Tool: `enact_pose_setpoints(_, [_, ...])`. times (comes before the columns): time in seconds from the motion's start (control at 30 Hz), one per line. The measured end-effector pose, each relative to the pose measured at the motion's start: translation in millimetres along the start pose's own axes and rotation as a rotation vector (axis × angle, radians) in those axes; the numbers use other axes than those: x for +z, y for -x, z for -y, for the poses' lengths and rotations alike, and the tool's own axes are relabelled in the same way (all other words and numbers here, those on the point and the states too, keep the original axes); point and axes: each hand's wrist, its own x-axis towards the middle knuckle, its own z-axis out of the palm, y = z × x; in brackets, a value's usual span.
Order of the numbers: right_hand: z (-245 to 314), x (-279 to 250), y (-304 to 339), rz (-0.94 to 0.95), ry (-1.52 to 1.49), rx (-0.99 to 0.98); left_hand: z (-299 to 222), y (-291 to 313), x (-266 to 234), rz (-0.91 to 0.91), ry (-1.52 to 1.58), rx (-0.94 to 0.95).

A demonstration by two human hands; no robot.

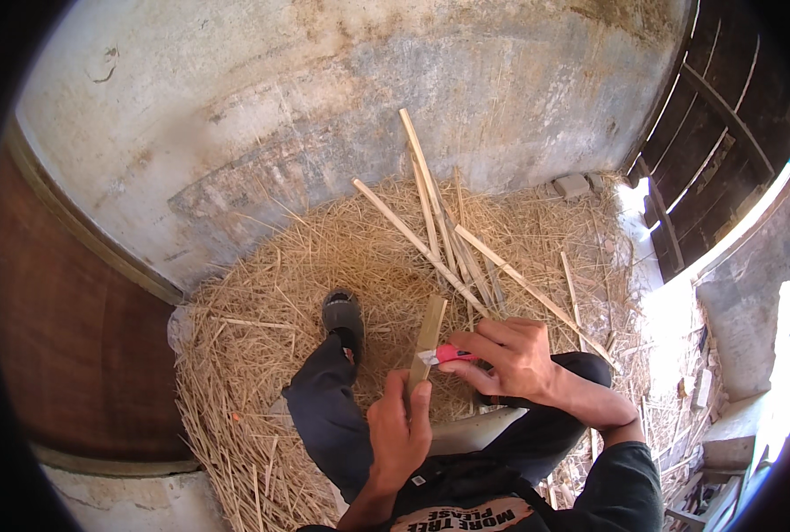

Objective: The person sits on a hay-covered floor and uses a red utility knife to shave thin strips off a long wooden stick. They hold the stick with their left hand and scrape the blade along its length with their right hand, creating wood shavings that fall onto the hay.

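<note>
My left hand [401, 424] is closed round the lower part of a flat, pale wooden strip [429, 326], which points up and away from me. In my right hand [512, 357] is a utility knife [455, 354] with a pinkish-red handle. Its blade lies against the strip a little above my left fingers. My right fingers wrap the handle and hide much of it. Beyond my hands several long, pale wooden strips [423, 244] lie in a loose bundle on the straw, some leaning toward the wall.
Straw and shavings [262, 355] cover the floor round my feet. A worn plaster wall [324, 115] curves behind. At left stands a brown wooden door [76, 328], at right a dark plank door [714, 115]. A brick [572, 185] lies by the wall. My left foot wears a dark sandal [342, 312].
</note>
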Motion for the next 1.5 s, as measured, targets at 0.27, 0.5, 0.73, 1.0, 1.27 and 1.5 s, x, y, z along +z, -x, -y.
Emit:
enact_pose_setpoints(0.27, [-0.4,5.3,-0.7,-0.009,0.011,-0.012,6.2,-2.8,-2.8,0.028,0.012,-0.018])
enact_pose_setpoints(0.5, [-2.8,5.4,-2.4,-0.025,0.073,0.032,17.7,-6.2,-0.1,0.064,0.143,-0.082])
enact_pose_setpoints(0.73, [-114.5,-44.8,-23.0,-0.385,0.194,0.576,25.9,37.0,1.6,0.195,0.077,-0.094])
enact_pose_setpoints(1.0, [-37.9,-7.7,-2.7,-0.176,-0.24,0.201,27.7,-2.6,-8.1,0.097,0.335,-0.117])
enact_pose_setpoints(1.27, [-2.6,2.2,0.4,0.081,-0.12,-0.031,16.4,-0.7,-6.6,0.075,0.283,-0.084])
enact_pose_setpoints(1.5, [1.6,7.6,2.7,0.049,-0.086,-0.04,4.0,-2.4,-7.0,0.004,0.137,0.004])
